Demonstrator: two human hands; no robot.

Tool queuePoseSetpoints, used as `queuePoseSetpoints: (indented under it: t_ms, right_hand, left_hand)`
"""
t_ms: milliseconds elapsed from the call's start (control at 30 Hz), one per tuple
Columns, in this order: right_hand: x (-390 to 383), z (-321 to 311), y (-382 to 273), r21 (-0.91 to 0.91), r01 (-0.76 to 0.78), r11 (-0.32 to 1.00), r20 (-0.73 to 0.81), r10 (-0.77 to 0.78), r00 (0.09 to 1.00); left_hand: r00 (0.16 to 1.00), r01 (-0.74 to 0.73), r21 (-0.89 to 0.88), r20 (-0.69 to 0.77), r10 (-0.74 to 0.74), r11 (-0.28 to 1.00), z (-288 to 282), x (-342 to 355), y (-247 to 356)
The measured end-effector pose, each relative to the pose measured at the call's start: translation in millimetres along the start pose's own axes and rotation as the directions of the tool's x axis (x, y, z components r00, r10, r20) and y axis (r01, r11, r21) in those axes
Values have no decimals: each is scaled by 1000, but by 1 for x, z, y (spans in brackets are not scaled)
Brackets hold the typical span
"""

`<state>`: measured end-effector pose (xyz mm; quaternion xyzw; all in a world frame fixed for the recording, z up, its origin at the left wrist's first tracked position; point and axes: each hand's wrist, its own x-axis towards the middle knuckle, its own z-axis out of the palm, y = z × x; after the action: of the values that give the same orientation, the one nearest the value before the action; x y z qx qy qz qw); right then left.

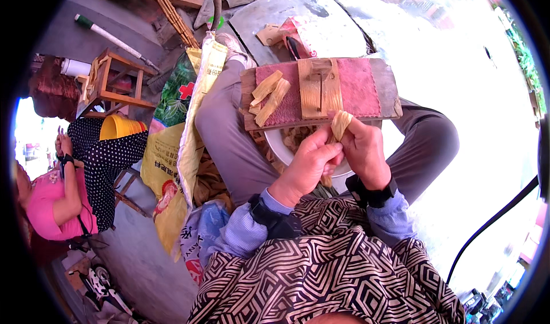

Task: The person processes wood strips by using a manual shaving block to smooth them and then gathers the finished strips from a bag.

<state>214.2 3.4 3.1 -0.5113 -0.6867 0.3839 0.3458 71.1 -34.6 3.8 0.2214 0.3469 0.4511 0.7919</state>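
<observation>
As a tan leaf strip [342, 124] is held at the near edge of the pink-covered board [362, 92], folding or twisting seems to be in hand; a steady pinch is probably called for next, so that the fold is not lost. Both the left grip [308, 166] and the right grip [367, 154] are narrowed, the strip pinched between thumbs and fingers.
</observation>
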Motion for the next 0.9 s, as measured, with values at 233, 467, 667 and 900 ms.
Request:
queuePoseSetpoints:
  t_ms: [233, 467, 667, 900]
  right_hand:
    - [-10, -2, 4, -221, 139, 965, -25, -148, 989]
    - [-22, 12, 25, 373, -319, 871, 202, 259, 944]
    - [-21, 17, 24, 778, -628, -9, 620, 171, 766]
    - [-10, 8, 10, 402, -100, 910, 201, 18, 979]
  left_hand:
    - [989, 147, 284, -27, -146, 948, -28, 3, -9]
    - [616, -241, 928, 372, 694, -284, -16, -5, -13]
    - [745, -437, 896, 307, 592, 85, -25, -1, -11]
    - [826, -366, 867, 136, 547, 338, -7, -7, 1]
